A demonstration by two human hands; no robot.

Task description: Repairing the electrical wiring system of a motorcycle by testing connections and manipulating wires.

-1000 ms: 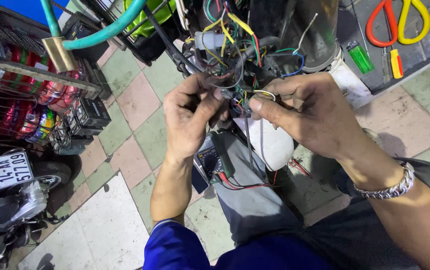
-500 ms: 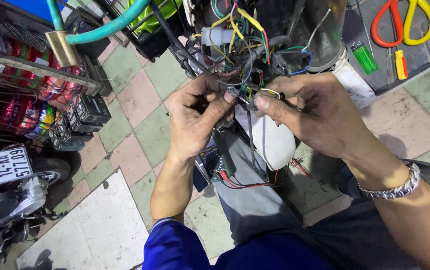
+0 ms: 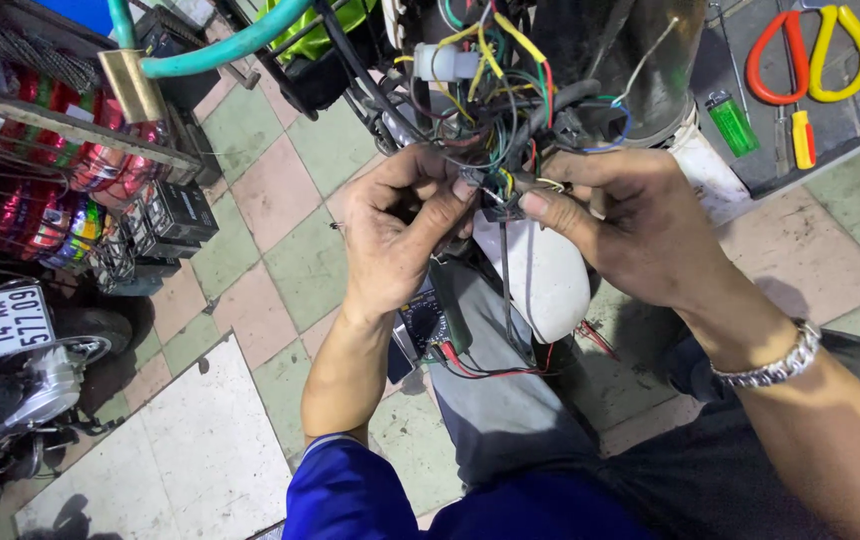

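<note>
Closest to the camera is a blue cloth sleeve (image 3: 350,495) on the left arm, and a shiny silver metal wristband (image 3: 770,365) on the right arm. A little further on, a small dark meter with a round dial (image 3: 422,322) rests on the person's grey trouser leg, with red and black leads beside it.

Above that, the left hand (image 3: 395,235) and the right hand (image 3: 630,225) meet in the middle. The left grip is pinched together on a small black plastic plug (image 3: 485,190), thumb and fingers tight on it. The right grip is pinched on the same plug from the other side. The plug hangs from a messy bunch of coloured wires (image 3: 510,80) just above the hands.

Further away, a green hose (image 3: 220,50) crosses the top left. At the top right lie red and yellow handled cutters (image 3: 810,50) and a green lighter (image 3: 730,120).
</note>
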